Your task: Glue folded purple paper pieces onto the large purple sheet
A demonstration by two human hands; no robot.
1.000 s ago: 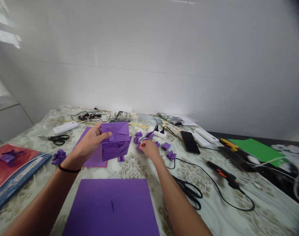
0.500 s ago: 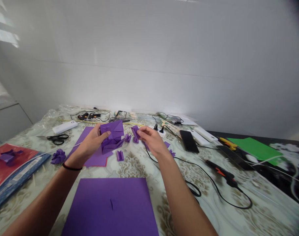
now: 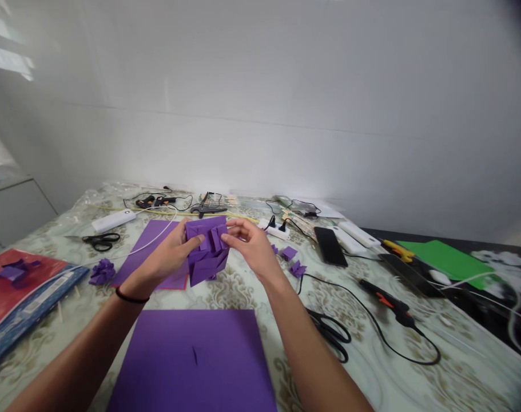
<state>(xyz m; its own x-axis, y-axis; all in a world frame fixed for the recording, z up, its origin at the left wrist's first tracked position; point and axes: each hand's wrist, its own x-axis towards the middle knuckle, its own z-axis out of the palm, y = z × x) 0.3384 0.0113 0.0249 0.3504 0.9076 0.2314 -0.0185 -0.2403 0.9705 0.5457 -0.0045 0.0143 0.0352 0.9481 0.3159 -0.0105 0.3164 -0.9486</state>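
Note:
My left hand (image 3: 168, 252) is closed on a folded purple paper piece (image 3: 206, 268), its thumb across the front. Against the right part of that piece, my right hand (image 3: 254, 249) pinches a small pleated purple paper strip (image 3: 217, 236). Both hands are raised over the table. Nearest to me lies a flat purple sheet (image 3: 191, 337) with a thin purple sliver (image 3: 195, 355) on it. Behind my left hand are more purple sheets (image 3: 146, 240), one with a red edge. Small purple paper pieces (image 3: 297, 269) lie to the right of my right hand.
Black scissors (image 3: 100, 241) and a crumpled purple paper ball (image 3: 102, 271) lie left. Right are another pair of scissors (image 3: 331, 332), a glue gun (image 3: 389, 301) with a looping cable, and a phone (image 3: 330, 246). A power strip (image 3: 278, 230) sits behind my right hand.
My right hand has moved left, bringing the small pleated strip from beside the folded piece onto its front. My left hand has shifted slightly right and down with the folded piece.

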